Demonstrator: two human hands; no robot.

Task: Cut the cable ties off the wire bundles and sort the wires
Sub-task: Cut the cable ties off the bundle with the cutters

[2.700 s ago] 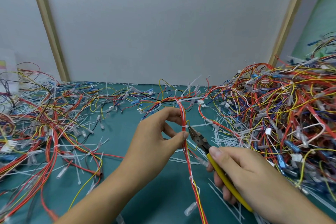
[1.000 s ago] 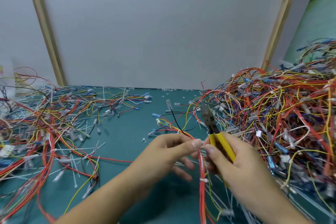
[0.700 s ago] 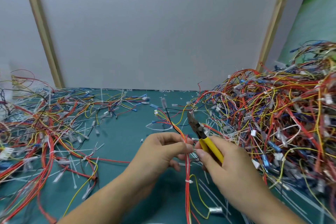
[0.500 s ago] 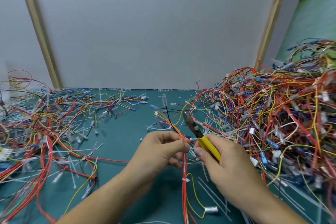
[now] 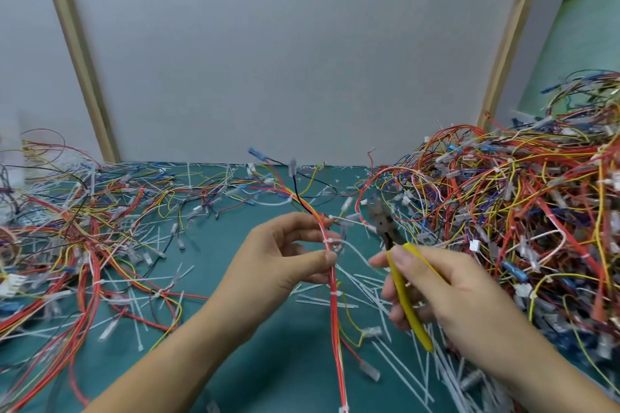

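My left hand (image 5: 285,258) pinches a thin wire bundle (image 5: 333,305) of red, yellow and black wires between thumb and fingers, holding it upright above the table. A white cable tie (image 5: 330,241) wraps the bundle just above my thumb, and another white tie (image 5: 335,293) sits lower down. My right hand (image 5: 446,288) grips yellow-handled cutting pliers (image 5: 399,275), jaws pointing up and left, a short way right of the bundle and apart from it.
A tall tangled heap of tied wire bundles (image 5: 520,211) fills the right side. Looser wires (image 5: 84,228) spread over the left of the green table (image 5: 235,329). Cut white tie pieces (image 5: 396,365) litter the surface. A grey wall stands behind.
My two hands have drawn apart. The pliers moved right, away from the bundle, and the left hand now holds the wires just below a tie.
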